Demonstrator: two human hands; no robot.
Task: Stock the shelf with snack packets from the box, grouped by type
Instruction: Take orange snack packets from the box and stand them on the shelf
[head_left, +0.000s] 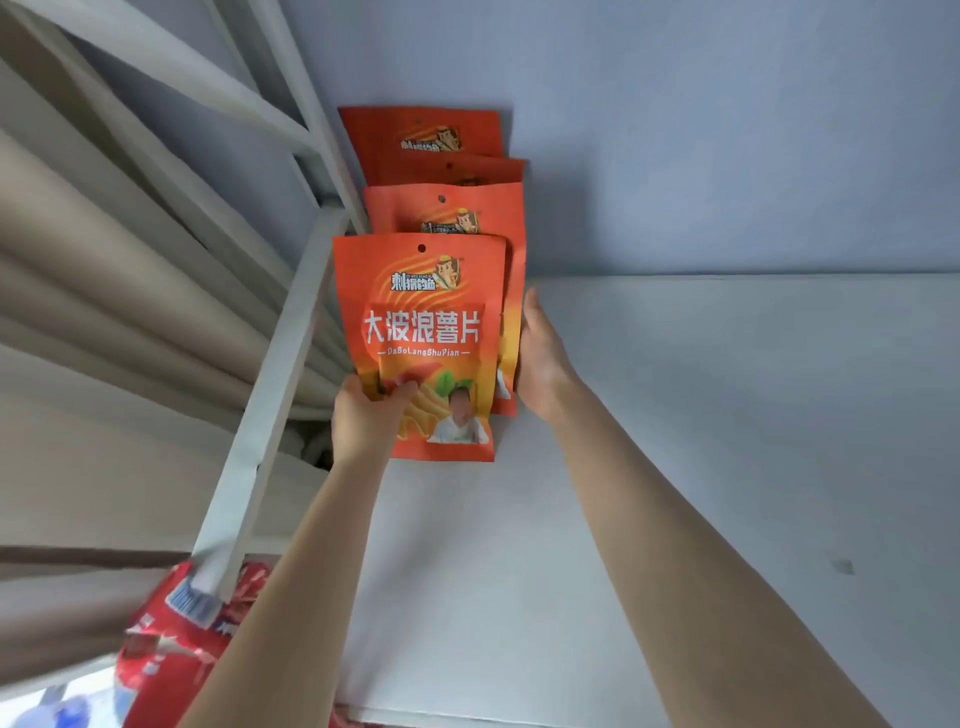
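The front packet (421, 332), an orange pouch of wavy chips, stands upright by the shelf's (675, 415) left edge, first in a row of three more orange packets (441, 208) that runs to the back left corner. It looks light, puffed and crinkly, with a slick film and brittle contents, so a light pinch on a flat sealed edge or corner suits it better than squeezing the middle. The left hand (363, 415) grips its lower left corner, thumb on the face. The right hand (540, 364) lies with straight fingers against the right edge of the packet behind; its thumb is hidden. A white frame post (270, 389) runs along the shelf's left edge, with red packets (171, 649) below it.
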